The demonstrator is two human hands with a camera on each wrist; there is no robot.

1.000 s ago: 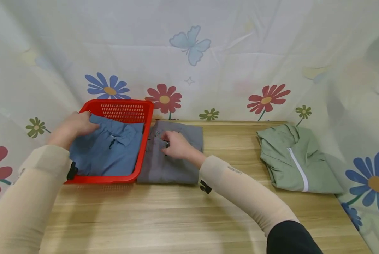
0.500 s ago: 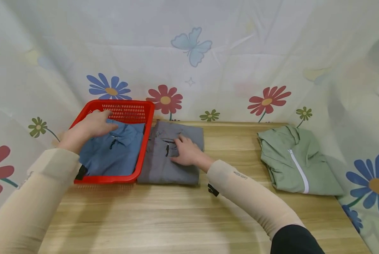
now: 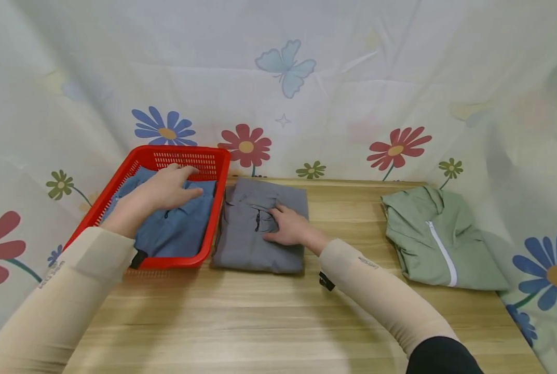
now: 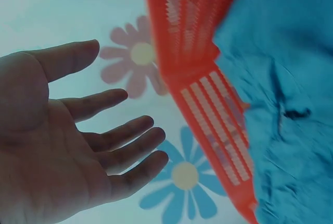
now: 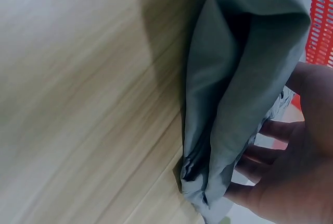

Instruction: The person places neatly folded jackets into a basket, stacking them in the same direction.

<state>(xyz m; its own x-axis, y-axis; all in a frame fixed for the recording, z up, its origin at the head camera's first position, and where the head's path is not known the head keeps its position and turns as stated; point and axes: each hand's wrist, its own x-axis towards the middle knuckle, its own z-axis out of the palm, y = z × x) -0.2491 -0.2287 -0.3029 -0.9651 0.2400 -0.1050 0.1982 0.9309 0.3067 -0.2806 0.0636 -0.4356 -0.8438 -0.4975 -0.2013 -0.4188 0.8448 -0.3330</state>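
A blue folded garment (image 3: 180,236) with a short black zip pull lies in a red plastic basket (image 3: 214,218) in the head view. Above it hovers my left hand (image 3: 163,191), fingers spread and straight; the left wrist view shows the bare palm (image 4: 67,151) apart from the cloth. To the right of the basket lies a grey folded garment (image 3: 243,246) with a black zip pull. My right hand (image 3: 289,227) rests on its upper face near the pocket zip, fingers loosely extended. The right wrist view shows the garment's folded layers (image 5: 250,78) beside the fingers.
A green folded garment (image 3: 446,239) with a white zip lies at the right of the wooden table (image 3: 269,322). A flower-printed white curtain (image 3: 343,93) hangs behind and along both sides. The basket stands close to the back curtain.
My left hand has moved right from the basket's left rim to over the blue garment. My right hand has released the grey garment's pocket area and shifted slightly right, fingers now flatter.
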